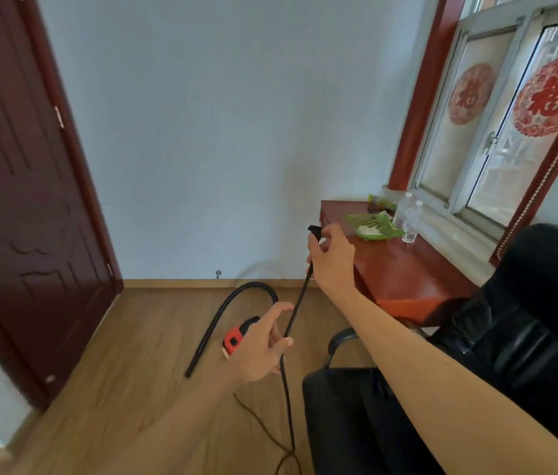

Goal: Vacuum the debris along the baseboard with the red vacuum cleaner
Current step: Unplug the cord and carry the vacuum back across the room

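The red and black vacuum cleaner (236, 337) sits on the wooden floor, partly hidden behind my left hand. Its black hose (222, 317) arcs up toward the wooden baseboard (174, 283) and back down to the floor. My right hand (332, 258) is raised and grips the black plug (315, 231) at the end of the power cord (299, 296). The cord runs taut down to my left hand (263, 347), whose thumb and fingers pinch it loosely, then drops to the floor. No debris is discernible along the baseboard.
A dark red door (23, 200) stands at the left. At the right, a red table (404, 269) under the window carries a green dish (373, 226) and a water bottle (409, 217). A black office chair (459, 371) is close at the lower right.
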A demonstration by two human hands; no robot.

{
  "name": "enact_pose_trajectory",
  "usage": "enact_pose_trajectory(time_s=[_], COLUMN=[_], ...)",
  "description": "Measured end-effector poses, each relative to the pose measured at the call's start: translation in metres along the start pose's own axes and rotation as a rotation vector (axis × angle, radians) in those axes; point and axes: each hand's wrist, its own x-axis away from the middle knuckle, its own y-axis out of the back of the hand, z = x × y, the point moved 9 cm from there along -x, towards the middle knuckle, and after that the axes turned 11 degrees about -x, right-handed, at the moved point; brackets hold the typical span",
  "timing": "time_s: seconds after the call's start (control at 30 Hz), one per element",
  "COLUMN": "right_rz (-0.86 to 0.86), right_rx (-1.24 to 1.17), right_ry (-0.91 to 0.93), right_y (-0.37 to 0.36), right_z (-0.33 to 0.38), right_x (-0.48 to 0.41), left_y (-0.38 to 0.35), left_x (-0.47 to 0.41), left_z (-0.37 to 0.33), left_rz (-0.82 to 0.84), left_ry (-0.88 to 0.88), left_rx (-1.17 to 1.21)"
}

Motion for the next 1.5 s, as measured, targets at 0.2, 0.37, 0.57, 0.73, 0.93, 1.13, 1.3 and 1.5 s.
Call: enact_pose_trajectory(time_s=[0.2, 0.37, 0.57, 0.73, 0.93, 1.13, 1.3, 1.5], right_rz=[0.054, 0.065, 0.039, -0.001, -0.018, -0.014, -0.010, -0.028], right_rx=[-0.086, -0.161, -0.171, -0.172, -0.148, -0.157, -0.172, -0.158], right_ry=[-0.028, -0.037, -0.018, -0.013, -0.005, -0.030, -0.046, -0.108], right_y=[-0.079, -0.146, -0.227, -0.275, -0.318, -0.356, -0.396, -0.428], right_z=[0.008, 0.020, 0.028, 0.026, 0.014, -0.021, -0.068, -0.130], right_x=[-0.026, -0.060, -0.100, -0.127, -0.161, -0.205, -0.262, -0.337], left_y=[0.059, 0.117, 0.186, 0.228, 0.256, 0.268, 0.271, 0.277], left_x=[-0.017, -0.045, -0.088, -0.120, -0.158, -0.208, -0.273, -0.361], left_z=[0.044, 0.083, 0.137, 0.178, 0.211, 0.246, 0.281, 0.310], left_rz=[-0.065, -0.098, -0.127, -0.097, -0.096, -0.125, -0.105, -0.055], left_ry=[0.025, 0.012, -0.026, -0.068, -0.095, -0.096, -0.066, -0.009], left_rx=[0.018, 0.029, 0.010, -0.027, 0.010, -0.048, -0.030, -0.051])
